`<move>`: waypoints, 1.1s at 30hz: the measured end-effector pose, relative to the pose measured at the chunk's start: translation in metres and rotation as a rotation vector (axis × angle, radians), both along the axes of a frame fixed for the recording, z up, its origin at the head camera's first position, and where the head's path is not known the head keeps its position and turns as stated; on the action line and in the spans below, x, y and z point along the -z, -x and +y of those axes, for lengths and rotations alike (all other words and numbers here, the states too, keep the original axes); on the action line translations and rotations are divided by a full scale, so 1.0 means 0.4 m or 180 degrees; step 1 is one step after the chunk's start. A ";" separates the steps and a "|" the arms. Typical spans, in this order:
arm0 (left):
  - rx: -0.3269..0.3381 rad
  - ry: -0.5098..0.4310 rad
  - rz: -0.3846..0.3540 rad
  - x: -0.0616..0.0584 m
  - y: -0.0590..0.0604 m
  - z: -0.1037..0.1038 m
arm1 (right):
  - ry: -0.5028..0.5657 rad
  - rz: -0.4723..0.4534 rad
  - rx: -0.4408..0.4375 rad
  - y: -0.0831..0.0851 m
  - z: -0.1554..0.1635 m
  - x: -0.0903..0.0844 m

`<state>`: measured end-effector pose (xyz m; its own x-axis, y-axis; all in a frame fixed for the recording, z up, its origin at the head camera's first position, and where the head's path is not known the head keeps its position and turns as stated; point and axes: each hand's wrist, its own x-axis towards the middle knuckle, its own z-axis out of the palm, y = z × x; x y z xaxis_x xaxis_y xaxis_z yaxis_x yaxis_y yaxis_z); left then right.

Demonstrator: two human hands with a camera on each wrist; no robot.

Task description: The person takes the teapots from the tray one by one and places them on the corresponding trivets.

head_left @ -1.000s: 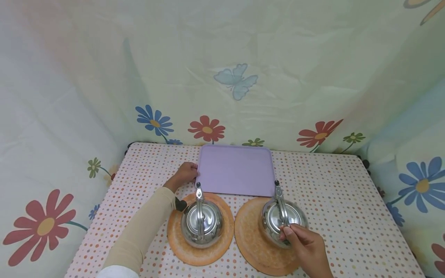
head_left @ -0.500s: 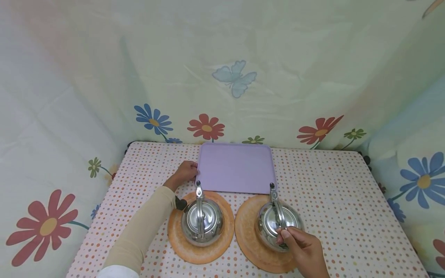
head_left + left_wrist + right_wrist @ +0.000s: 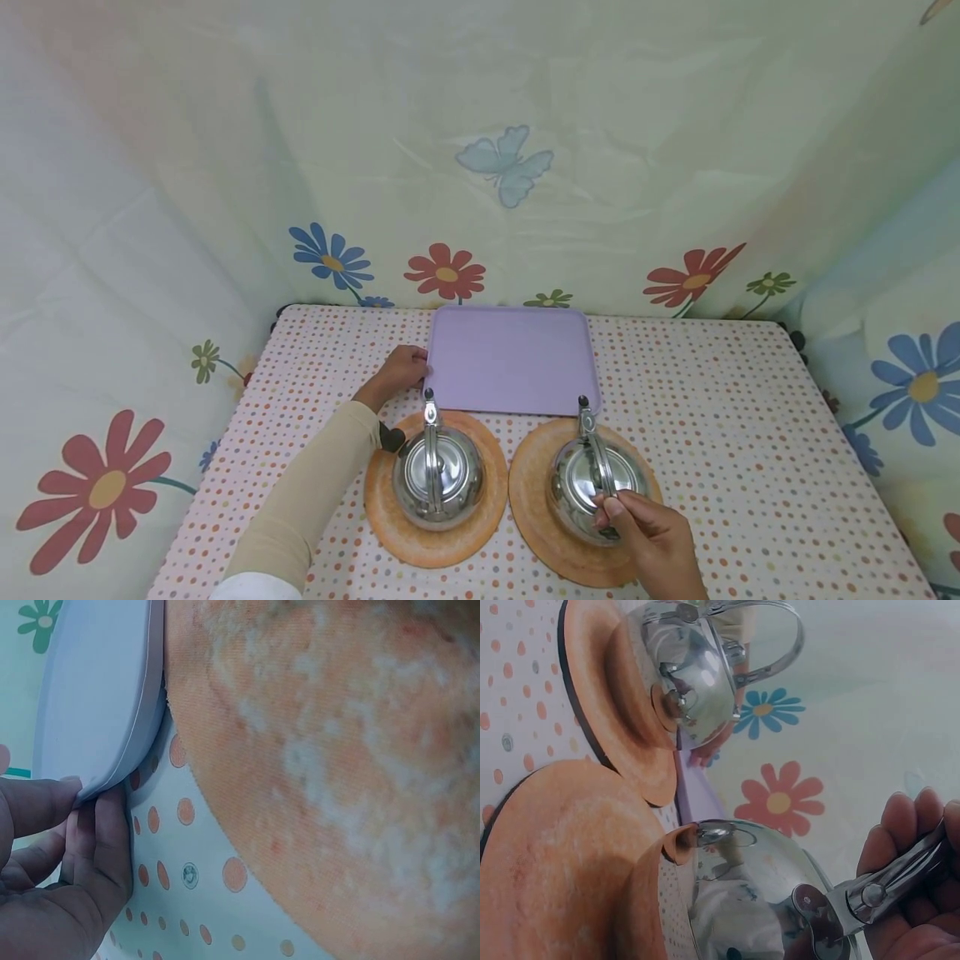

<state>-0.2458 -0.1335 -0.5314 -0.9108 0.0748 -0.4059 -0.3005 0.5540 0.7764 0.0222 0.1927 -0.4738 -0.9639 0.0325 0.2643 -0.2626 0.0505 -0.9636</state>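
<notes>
My left hand (image 3: 397, 372) pinches the left edge of a pale purple tray (image 3: 513, 358) between thumb and fingers, as the left wrist view also shows. A shiny steel kettle (image 3: 573, 493) is over the right round orange mat (image 3: 531, 492). My right hand (image 3: 654, 533) grips the near end of that kettle's arched handle (image 3: 900, 881). The kettle's base is hidden, so I cannot tell whether it touches the mat. A matching steel kettle (image 3: 467, 475) stands upright on the left orange mat (image 3: 442, 552), with neither hand on it.
Both mats lie side by side on a dotted tablecloth (image 3: 705, 433), just in front of the tray. A curtain (image 3: 360, 167) with printed flowers and a butterfly closes off the back and sides. My left forearm reaches past the left kettle.
With my right hand on its handle, the right kettle has shifted left and slightly toward me, nearer the mat's middle. My left hand stays on the tray edge. The head view has shifted slightly.
</notes>
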 end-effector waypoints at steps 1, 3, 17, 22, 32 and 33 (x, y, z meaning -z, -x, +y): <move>0.0000 -0.0006 0.0000 -0.001 0.000 0.001 | 0.0002 0.0002 -0.0005 0.000 0.000 0.000; 0.0002 -0.0012 -0.0004 -0.004 0.000 0.002 | -0.0012 0.0005 -0.0008 -0.001 0.001 0.000; 0.0023 -0.0021 -0.0052 -0.010 -0.001 0.008 | 0.0027 0.0070 -0.0098 -0.005 0.005 0.009; 0.0016 -0.0063 -0.0072 -0.009 -0.003 0.007 | 0.0078 0.0006 -0.0059 -0.009 0.002 0.013; 0.0017 -0.0082 -0.0090 0.005 0.005 -0.007 | 0.0403 0.0019 -0.0255 -0.014 -0.008 0.027; 0.0020 -0.0090 -0.0082 0.006 0.005 -0.008 | 0.0396 0.0009 -0.0250 -0.015 -0.009 0.027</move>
